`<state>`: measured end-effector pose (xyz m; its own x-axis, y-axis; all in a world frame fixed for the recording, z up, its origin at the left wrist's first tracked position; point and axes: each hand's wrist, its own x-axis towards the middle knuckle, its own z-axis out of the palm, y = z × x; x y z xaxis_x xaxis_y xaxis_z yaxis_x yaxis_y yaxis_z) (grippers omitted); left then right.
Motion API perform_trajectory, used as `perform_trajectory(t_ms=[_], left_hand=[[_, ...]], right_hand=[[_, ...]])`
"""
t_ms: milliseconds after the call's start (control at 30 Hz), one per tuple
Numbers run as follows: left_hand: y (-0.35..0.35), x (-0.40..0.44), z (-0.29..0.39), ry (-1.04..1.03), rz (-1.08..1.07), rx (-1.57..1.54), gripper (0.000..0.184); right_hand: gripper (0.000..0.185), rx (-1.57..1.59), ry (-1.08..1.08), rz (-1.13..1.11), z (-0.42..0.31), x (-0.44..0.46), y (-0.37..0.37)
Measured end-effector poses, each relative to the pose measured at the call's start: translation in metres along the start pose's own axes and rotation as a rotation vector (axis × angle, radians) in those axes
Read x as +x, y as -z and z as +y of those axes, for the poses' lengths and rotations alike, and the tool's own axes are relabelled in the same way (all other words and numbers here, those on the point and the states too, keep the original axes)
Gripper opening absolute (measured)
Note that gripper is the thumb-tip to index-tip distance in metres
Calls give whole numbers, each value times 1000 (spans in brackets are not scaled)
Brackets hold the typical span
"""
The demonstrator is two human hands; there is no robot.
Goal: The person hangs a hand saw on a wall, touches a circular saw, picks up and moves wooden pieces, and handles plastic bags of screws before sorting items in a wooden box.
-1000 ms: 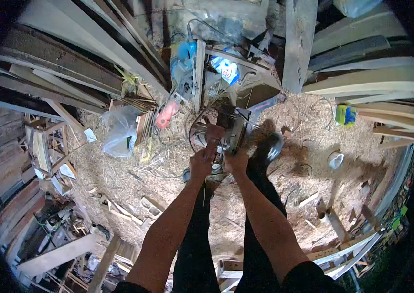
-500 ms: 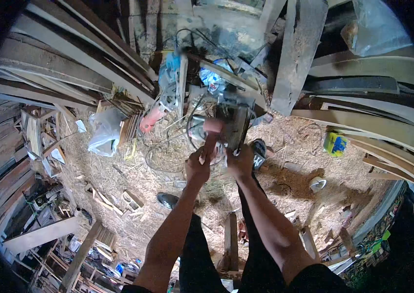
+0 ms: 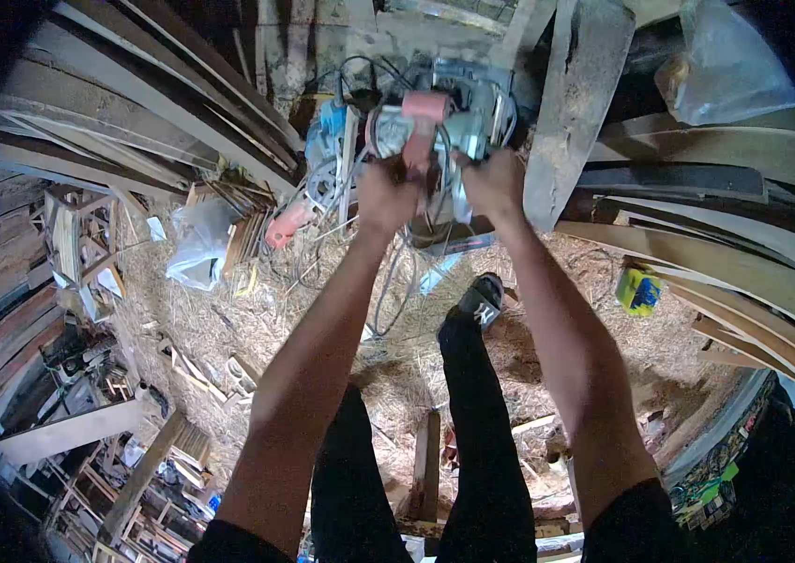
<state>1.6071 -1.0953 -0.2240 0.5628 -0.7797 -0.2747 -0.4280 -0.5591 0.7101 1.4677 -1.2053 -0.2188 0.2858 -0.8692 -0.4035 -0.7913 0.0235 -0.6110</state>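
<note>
Both of my hands are on a red power tool (image 3: 426, 106) with a metal base, held well out in front of me near the far boards. It looks like a circular saw, but blur hides its exact kind. My left hand (image 3: 392, 195) is closed around its red handle. At the tool's near right side, my right hand (image 3: 494, 188) grips a metal part; the fingertips are partly blurred. A dark cable (image 3: 408, 291) loops below the tool. To its left stands a blue power tool (image 3: 327, 136), with another red tool (image 3: 289, 223) lying on the floor nearby.
Long planks (image 3: 172, 84) lean at the left, and curved boards (image 3: 716, 253) stack at the right. An upright plank (image 3: 574, 113) stands beside my right hand. Wood shavings (image 3: 322, 328) cover the floor. A yellow package (image 3: 639, 289) and a clear plastic bag (image 3: 200, 246) lie about.
Both hands have moved forward, carrying the red power tool toward the far boards, and its metal side has turned. My arms are stretched further out, and my left foot is hidden now.
</note>
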Motion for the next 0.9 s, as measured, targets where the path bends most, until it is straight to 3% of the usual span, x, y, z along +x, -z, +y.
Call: perform_trajectory(t_ms=[167,233,267,367,400,467,500,533,633,700,767,867,900], left_hand=[[-29,55,-21,0,-11,111,45],[-30,65,-27,53,-25,-4,47],[-29,74,-31,88,-143,6,47],[-46,88,-74,92,-135,-95,51],[-36,74,-60,155,-96,-159,60],[-37,68,-65,132,-96,-245,62],[-35,62,-69,114,-102,-334,64],[-27,48,-67,71,-67,-260,67],[-18,5,-62,39,43,-177,64],[1,-38,-51,101,1,-222,59],[1,-81,-81,150,7,-213,54],[42,-137,-99,225,40,-230,50],[55,-153,-113,233,47,-236,50]], right_hand=[[50,-80,-4,-19,12,55,-14],[58,-73,-12,-1,17,59,-20],[62,-79,-23,-4,14,57,-22],[70,-110,-20,-23,13,61,-30],[65,-79,-25,-43,9,61,-29],[64,-129,63,6,19,67,-39],[59,-42,23,96,20,61,-41],[55,20,-12,34,15,52,-33],[48,207,41,10,45,50,-41],[48,144,67,35,29,6,-15],[31,187,157,123,60,-23,-32],[37,235,-14,-31,45,-86,-14],[41,161,104,7,67,-98,-25]])
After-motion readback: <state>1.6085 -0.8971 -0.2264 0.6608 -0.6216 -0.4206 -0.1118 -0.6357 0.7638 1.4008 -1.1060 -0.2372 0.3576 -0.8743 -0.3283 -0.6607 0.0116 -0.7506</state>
